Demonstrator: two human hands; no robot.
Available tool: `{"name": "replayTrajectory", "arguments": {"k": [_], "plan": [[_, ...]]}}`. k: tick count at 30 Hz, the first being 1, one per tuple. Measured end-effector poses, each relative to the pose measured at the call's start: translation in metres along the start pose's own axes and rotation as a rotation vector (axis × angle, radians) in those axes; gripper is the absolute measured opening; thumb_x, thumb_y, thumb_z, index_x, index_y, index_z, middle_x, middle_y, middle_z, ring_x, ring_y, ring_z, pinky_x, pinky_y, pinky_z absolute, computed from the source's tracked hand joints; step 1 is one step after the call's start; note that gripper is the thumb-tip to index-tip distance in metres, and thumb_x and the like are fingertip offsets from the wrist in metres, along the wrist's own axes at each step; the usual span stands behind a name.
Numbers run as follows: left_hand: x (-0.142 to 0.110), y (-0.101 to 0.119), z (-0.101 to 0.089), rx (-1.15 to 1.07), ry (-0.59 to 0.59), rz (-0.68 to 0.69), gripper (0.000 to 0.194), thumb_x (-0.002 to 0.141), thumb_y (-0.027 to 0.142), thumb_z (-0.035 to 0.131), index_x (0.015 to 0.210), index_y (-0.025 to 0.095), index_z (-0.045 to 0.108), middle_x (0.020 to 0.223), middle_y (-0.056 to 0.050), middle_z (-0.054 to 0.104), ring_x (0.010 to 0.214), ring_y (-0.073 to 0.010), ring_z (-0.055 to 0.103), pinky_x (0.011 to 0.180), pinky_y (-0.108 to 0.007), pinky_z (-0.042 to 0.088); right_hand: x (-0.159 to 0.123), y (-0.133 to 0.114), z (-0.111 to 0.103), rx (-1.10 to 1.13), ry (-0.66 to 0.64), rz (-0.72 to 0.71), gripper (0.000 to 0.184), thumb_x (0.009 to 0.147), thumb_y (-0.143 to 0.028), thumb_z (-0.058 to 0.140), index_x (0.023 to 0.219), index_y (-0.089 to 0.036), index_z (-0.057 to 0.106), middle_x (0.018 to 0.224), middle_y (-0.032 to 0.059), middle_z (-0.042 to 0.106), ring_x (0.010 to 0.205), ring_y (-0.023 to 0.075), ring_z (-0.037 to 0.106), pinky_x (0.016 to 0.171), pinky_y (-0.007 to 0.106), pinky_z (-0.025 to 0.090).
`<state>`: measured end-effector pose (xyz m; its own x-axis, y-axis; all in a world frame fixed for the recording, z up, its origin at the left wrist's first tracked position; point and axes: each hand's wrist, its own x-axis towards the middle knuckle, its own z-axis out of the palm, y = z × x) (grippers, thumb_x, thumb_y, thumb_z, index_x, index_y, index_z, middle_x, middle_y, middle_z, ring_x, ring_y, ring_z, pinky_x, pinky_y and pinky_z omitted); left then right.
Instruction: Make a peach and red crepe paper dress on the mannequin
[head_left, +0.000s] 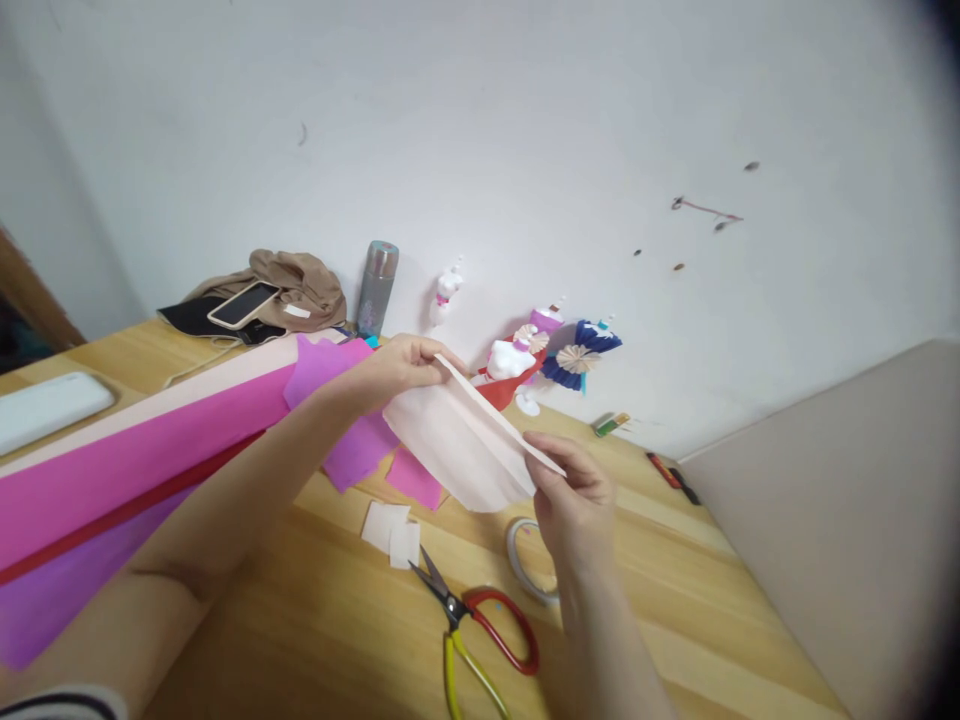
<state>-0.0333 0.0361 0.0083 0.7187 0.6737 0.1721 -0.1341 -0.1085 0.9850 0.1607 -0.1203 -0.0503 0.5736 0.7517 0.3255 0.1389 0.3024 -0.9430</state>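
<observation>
A sheet of pale pink paper (465, 445) with a folded upper edge is held up above the table between my hands. My left hand (409, 362) pinches its upper left corner, while my right hand (574, 490) grips the right end of the fold between thumb and fingers. Below the sheet lie scissors (454, 610) with one red and one yellow handle, blades slightly apart. Two small pale paper pieces (386, 525) rest near the blade tips. A roll of tape (525, 570) sits beside my right wrist, partly hidden by it.
Long pink, red and purple paper sheets (165, 435) stretch along the left. Behind my hands stand small white mannequin figures (510, 360), some dressed in folded paper. A grey bottle (377, 290), a phone (244, 304) on brown cloth (304, 275) and a white box-like object (52, 408) are at the back left.
</observation>
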Motion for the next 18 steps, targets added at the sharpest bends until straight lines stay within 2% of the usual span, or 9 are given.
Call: {"name": "replayTrajectory", "arguments": {"k": [2,5,8,12,14,18], "plan": [[0.001,0.000,-0.006,0.025,-0.035,0.041,0.021,0.070,0.021,0.071,0.089,0.013,0.077,0.084,-0.005,0.076,0.077,-0.0140,0.066,0.068,-0.020,0.049,-0.001,0.001,-0.001,0.011,-0.048,0.000,0.014,0.062,-0.027,0.080,0.076,-0.027,0.078,0.084,0.0045,0.076,0.080,0.0224,0.067,0.072,0.035,0.052],[0.000,0.001,-0.014,0.073,-0.101,0.034,0.024,0.067,0.023,0.073,0.087,0.012,0.078,0.084,-0.006,0.076,0.076,-0.0164,0.067,0.068,-0.023,0.050,-0.003,0.004,-0.002,0.009,-0.111,0.006,0.014,0.066,-0.026,0.080,0.080,-0.028,0.080,0.081,0.0040,0.076,0.077,0.0208,0.066,0.069,0.033,0.050],[-0.001,0.000,-0.017,0.106,-0.077,0.027,0.024,0.066,0.020,0.071,0.087,0.012,0.078,0.082,-0.006,0.075,0.074,-0.0162,0.067,0.067,-0.024,0.050,-0.003,0.009,-0.003,0.001,-0.147,-0.012,0.014,0.068,-0.028,0.080,0.082,-0.027,0.081,0.078,0.0046,0.076,0.072,0.0200,0.065,0.066,0.032,0.049],[0.000,-0.004,-0.017,0.116,-0.047,0.056,0.035,0.070,0.019,0.066,0.104,0.015,0.076,0.078,-0.003,0.072,0.067,-0.0130,0.064,0.063,-0.022,0.048,-0.003,0.013,-0.003,0.018,-0.176,-0.050,0.015,0.068,-0.028,0.081,0.082,-0.028,0.081,0.076,0.0040,0.075,0.068,0.0182,0.064,0.062,0.030,0.048],[0.000,-0.005,-0.018,0.114,-0.057,0.079,0.035,0.073,0.022,0.067,0.106,0.015,0.075,0.077,-0.002,0.071,0.067,-0.0123,0.063,0.063,-0.021,0.047,-0.003,0.014,-0.003,0.019,-0.185,-0.055,0.014,0.069,-0.027,0.081,0.082,-0.029,0.082,0.076,0.0037,0.075,0.069,0.0178,0.064,0.062,0.029,0.047],[-0.002,-0.001,-0.017,0.102,-0.099,0.113,0.024,0.076,0.033,0.071,0.084,0.011,0.074,0.075,-0.004,0.069,0.070,-0.0140,0.063,0.064,-0.023,0.048,-0.005,0.015,-0.003,0.002,-0.208,-0.045,0.012,0.072,-0.031,0.081,0.084,-0.030,0.082,0.079,0.0044,0.075,0.069,0.0181,0.063,0.060,0.029,0.046]]}}
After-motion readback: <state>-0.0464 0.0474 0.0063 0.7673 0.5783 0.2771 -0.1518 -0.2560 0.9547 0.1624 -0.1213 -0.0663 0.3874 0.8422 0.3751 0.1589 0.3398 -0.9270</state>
